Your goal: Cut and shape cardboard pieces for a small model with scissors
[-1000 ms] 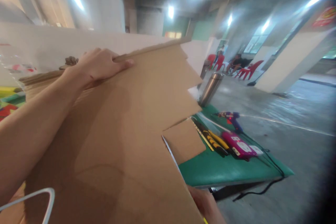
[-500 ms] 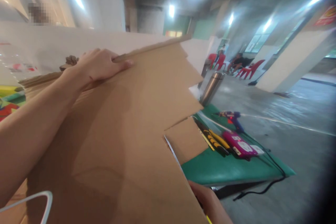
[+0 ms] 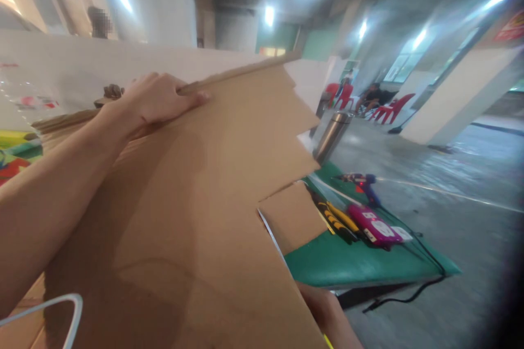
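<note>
A large sheet of brown cardboard (image 3: 221, 163) stands tilted before me, its right edge cut into steps. My left hand (image 3: 164, 95) grips its folded top edge, thumb on the near face and fingers behind. Low at the right edge, my right hand (image 3: 323, 305) is closed, its fingers mostly hidden by the sheet. From it a long thin blade of a utility knife (image 3: 271, 233) runs along the cut edge, tip at the inner corner of a notch. A bit of yellow shows below the hand; most of the handle is hidden. A cardboard flap (image 3: 297, 218) lies beyond the blade.
On the green table (image 3: 352, 264) lie yellow-and-black pliers (image 3: 338, 218), a magenta box (image 3: 372, 226) and a glue gun (image 3: 362, 185) with a black cord. A metal flask (image 3: 332, 136) stands behind. Red chairs (image 3: 393, 109) and seated people are far off. A white curved tube (image 3: 76, 305) is lower left.
My hands, the cardboard and the blade hold nearly the same place, with only a slight shift of the view. A person beyond the white partition has moved to the right.
</note>
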